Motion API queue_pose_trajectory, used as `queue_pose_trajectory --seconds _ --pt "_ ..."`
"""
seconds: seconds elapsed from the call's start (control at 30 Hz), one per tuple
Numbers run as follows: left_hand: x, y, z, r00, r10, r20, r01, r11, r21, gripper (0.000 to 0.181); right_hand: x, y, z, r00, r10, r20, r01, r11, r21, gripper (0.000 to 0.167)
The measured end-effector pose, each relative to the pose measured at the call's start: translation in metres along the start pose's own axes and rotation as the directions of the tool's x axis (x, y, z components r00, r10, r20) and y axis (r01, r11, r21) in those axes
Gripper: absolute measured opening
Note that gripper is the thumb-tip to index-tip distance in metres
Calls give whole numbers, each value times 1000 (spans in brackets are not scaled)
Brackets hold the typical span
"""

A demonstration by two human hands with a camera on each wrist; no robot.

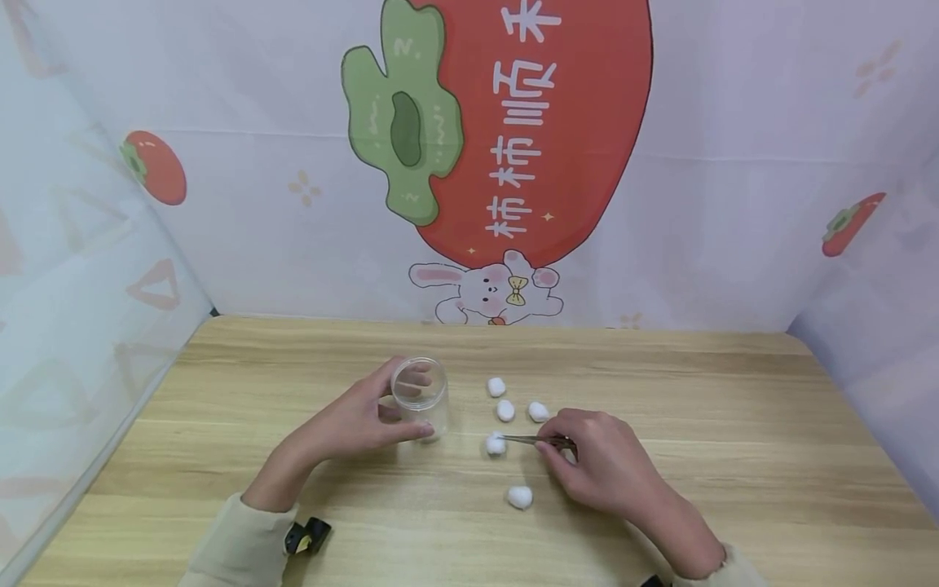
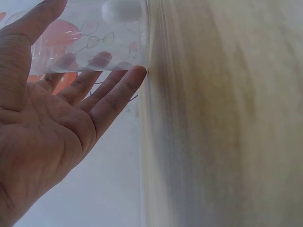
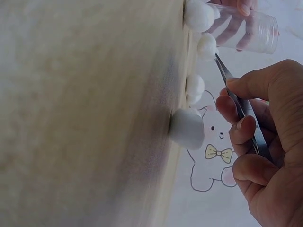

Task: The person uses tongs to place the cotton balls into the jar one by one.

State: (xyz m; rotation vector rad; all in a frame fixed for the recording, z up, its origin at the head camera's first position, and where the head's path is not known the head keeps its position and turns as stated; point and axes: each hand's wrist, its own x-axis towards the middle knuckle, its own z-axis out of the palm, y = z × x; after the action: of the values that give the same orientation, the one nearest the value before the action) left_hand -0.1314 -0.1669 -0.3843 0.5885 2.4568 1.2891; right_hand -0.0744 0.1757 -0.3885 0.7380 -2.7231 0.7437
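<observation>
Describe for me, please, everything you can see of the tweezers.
The tweezers look metallic, slim and grey, narrowing to a fine point; fingers partly cover their wider rear portion. The right hand holds them between thumb and fingers. In the head view they run nearly level across the picture, over the table, pointing left, their tip at a white cotton ball. Whether they grip it is hard to tell.

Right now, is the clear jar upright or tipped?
The clear jar is upright: in the head view, its round rim faces up and its wall runs down toward the table.
</observation>
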Motion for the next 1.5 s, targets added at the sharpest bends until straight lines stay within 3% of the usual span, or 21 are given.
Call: queue_pose_trajectory --seconds 0.13,0.47,1.1,1.5 --pt "-1 0 -2 1000 23 -4 -23 1000 0 77 2 -2 0 1000 -3 -14 3 1000 1 12" --pt "0 3 -2 1000 1 -1 -1 1000 1 78 10 -6 -11 999 1 -47 -1 1000 5 12" --pt "0 0 0 1000 22 11 -21 1000 -22 76 27 -19 -33 991 -61 -122 67 996 52 11" --pt "-1 2 1 1000 -11 -1 11 1000 -11 79 33 -25 -36 977 -72 -202 92 991 92 5"
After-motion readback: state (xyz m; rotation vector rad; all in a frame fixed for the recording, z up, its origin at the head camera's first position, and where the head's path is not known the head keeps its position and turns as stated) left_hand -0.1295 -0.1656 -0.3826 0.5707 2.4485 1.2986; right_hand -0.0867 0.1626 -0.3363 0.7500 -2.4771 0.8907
